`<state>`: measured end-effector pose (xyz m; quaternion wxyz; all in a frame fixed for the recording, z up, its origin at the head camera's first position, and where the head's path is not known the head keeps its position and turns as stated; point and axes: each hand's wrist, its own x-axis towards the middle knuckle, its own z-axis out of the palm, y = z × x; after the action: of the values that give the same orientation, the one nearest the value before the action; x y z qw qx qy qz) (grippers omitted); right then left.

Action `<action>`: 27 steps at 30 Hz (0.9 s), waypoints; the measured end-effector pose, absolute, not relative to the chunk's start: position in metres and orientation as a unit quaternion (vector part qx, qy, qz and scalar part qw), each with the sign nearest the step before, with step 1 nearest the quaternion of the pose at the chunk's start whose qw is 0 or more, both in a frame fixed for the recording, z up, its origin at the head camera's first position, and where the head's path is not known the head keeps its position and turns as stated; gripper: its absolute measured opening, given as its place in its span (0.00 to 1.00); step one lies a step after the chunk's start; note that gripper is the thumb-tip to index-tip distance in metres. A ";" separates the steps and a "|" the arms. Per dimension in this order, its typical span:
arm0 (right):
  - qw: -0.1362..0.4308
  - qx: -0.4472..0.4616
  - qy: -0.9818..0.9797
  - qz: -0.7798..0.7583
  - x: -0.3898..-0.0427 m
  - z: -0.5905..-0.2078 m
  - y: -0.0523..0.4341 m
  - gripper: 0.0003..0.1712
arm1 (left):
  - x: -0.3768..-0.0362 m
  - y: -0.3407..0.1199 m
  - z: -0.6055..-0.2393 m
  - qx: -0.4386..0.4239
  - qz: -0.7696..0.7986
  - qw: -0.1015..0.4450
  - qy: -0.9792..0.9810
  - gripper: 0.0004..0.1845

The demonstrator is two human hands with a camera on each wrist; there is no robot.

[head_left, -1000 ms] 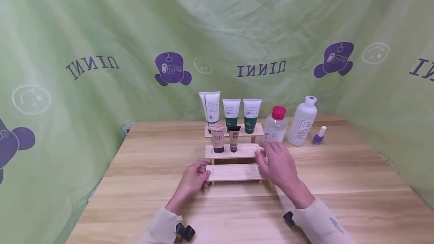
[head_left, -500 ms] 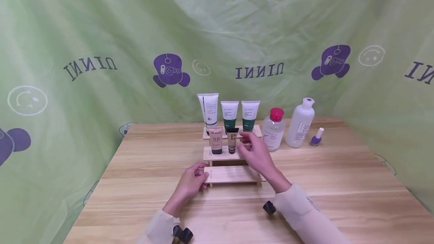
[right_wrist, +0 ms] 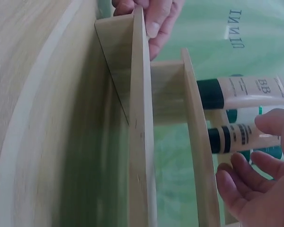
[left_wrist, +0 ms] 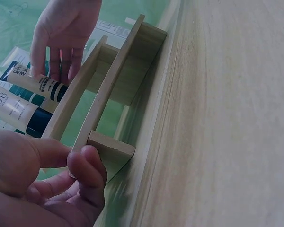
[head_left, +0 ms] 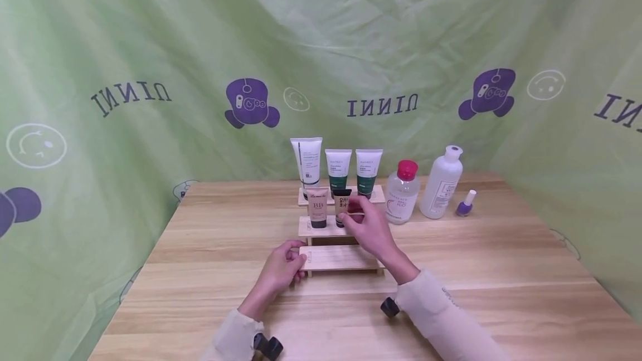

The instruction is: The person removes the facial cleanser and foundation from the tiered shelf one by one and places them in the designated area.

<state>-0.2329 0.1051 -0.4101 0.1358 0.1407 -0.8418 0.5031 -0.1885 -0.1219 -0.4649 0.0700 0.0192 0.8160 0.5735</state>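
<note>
A three-step wooden shelf (head_left: 341, 258) stands at the table's middle. My left hand (head_left: 296, 261) grips the left end of its lowest step, thumb and fingers curled round the wood (left_wrist: 113, 80). On the middle step stand a beige BB tube (head_left: 317, 208) and a smaller beige tube with a black cap (head_left: 342, 200). My right hand (head_left: 351, 209) reaches over the shelf and pinches the smaller tube (right_wrist: 232, 136) between thumb and fingers. In the left wrist view its fingers (left_wrist: 61, 71) lie across that tube (left_wrist: 42, 84), beside the BB tube (left_wrist: 14, 111).
Three taller tubes (head_left: 307, 160) stand on the top step. To the right of the shelf are a clear bottle with a pink cap (head_left: 403, 196), a white bottle (head_left: 441, 183) and a small purple nail polish (head_left: 465, 204). Green cloth hangs round the wooden table (head_left: 476, 283).
My right hand has moved left from the shelf's right end to the smaller tube on the middle step and closed round it. The left hand has kept its hold.
</note>
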 end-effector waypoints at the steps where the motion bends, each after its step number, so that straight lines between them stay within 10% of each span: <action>1: 0.137 0.139 -0.844 0.500 -0.233 -0.410 0.104 0.24 | -0.188 -0.122 -0.465 0.019 0.574 0.071 0.815 0.19; 27: 0.183 0.111 -0.859 0.464 -0.212 -0.403 0.120 0.13 | -0.188 -0.121 -0.468 0.015 0.576 0.072 0.814 0.20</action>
<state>-0.2116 0.1200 -0.4031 0.1834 0.1108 -0.8593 0.4644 -0.1883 -0.1212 -0.4685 0.0721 0.0154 0.8144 0.5755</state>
